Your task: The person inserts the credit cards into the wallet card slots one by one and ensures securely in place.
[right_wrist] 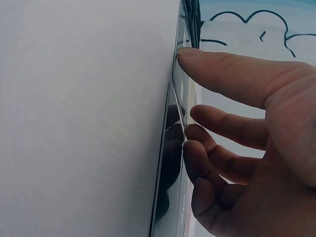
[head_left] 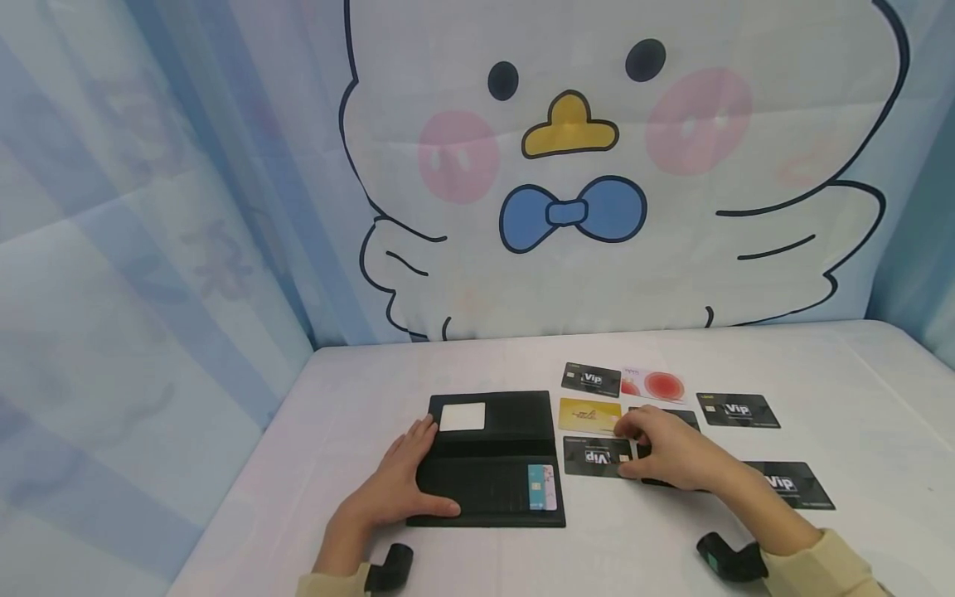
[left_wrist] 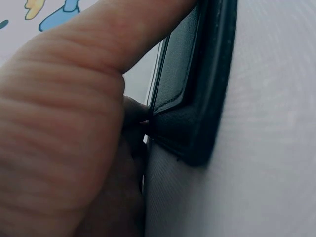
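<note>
An unfolded black wallet [head_left: 488, 489] lies on the table, with a blue-and-pink card [head_left: 542, 487] in its lower right slot and a white patch [head_left: 462, 417] in its upper half. My left hand [head_left: 395, 489] rests along the wallet's left side, thumb on the lower panel; close up, the wallet's edge [left_wrist: 173, 74] shows beside it. To the right, my right hand [head_left: 671, 448] touches the right end of a black Vip card [head_left: 593, 456] with its thumb. The other fingers are loosely bent, and the index fingertip is near a gold card [head_left: 589, 414].
Around the right hand lie another black Vip card [head_left: 591, 379], a pink-and-red card [head_left: 655, 385], a black Vip card [head_left: 739, 410] farther right and one [head_left: 794, 485] by the forearm. More dark cards are partly hidden beneath the right hand. A cartoon-print curtain [head_left: 567, 282] hangs behind the table.
</note>
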### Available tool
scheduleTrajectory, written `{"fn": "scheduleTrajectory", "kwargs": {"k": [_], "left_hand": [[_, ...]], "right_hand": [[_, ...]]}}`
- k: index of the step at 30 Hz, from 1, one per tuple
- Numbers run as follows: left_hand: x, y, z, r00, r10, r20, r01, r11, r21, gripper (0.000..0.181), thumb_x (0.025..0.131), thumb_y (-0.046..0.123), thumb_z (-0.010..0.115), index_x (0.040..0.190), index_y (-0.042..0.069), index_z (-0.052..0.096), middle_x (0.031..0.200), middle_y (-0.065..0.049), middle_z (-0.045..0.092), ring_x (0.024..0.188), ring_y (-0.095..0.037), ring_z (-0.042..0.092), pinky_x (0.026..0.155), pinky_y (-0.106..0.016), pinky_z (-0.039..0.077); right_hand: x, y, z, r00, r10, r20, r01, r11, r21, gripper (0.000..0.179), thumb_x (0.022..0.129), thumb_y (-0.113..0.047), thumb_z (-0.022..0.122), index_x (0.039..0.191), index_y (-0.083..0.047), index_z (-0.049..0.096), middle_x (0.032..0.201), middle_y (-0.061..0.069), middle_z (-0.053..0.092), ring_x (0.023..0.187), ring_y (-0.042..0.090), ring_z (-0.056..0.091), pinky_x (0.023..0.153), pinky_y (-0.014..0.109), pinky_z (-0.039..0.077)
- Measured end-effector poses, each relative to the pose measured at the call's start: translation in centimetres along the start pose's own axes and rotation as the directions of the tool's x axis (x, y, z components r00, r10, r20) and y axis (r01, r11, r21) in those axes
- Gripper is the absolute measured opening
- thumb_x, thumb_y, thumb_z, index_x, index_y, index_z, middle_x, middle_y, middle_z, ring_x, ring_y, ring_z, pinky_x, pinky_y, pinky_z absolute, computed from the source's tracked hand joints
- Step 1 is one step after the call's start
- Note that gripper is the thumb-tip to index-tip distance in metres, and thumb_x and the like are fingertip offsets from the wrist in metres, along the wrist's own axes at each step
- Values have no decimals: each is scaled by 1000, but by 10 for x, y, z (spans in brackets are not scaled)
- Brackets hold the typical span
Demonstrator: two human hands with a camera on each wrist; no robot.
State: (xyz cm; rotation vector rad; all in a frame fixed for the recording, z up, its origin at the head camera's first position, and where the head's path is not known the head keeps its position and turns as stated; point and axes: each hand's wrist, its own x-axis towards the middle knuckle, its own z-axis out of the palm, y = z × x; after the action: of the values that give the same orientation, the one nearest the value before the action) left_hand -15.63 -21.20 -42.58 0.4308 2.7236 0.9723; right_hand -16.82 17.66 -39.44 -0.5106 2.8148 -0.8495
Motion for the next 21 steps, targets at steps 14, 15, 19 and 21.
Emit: {"fn": "scheduleTrajectory", "kwargs": {"k": [14,15,19,21], "left_hand": [[0,2,-1,1000,-3,3,3,1000,0,121,70,50,90,158,-1,24,167,-14,13,154,-32,5,123,-50,2],[0,3,-1,1000,-5,2,5,1000,0,121,70,49,90,158,-1,24,167,-14,13,154,-32,6,123,-50,2],[-1,3,-1,1000,-8,6,8,1000,1,121,70,49,90,158,-1,24,167,-14,13,154,-32,5,123,-50,2],[-1,2,-1,1000,-7,6,7,1000,-1,121,70,49,90,158,-2,24,167,-14,13,154,-33,6,123,-51,2]], "right_hand": [[0,-1,2,1000,-12,-4,12,1000,-8,41,77,-14,89,110,-2,67,100,3,62,88,21,55,82,43,52],[0,-1,2,1000,-13,-2,13,1000,-12,41,77,-14,89,109,-2,67,100,2,61,88,21,54,82,43,52],[1,-2,4,1000,-9,4,9,1000,-26,41,77,-14,88,109,-2,66,100,3,61,91,22,54,87,47,52],[1,-2,4,1000,-11,8,12,999,-31,40,78,-14,88,109,-2,66,100,3,61,91,22,54,88,48,51]]}}
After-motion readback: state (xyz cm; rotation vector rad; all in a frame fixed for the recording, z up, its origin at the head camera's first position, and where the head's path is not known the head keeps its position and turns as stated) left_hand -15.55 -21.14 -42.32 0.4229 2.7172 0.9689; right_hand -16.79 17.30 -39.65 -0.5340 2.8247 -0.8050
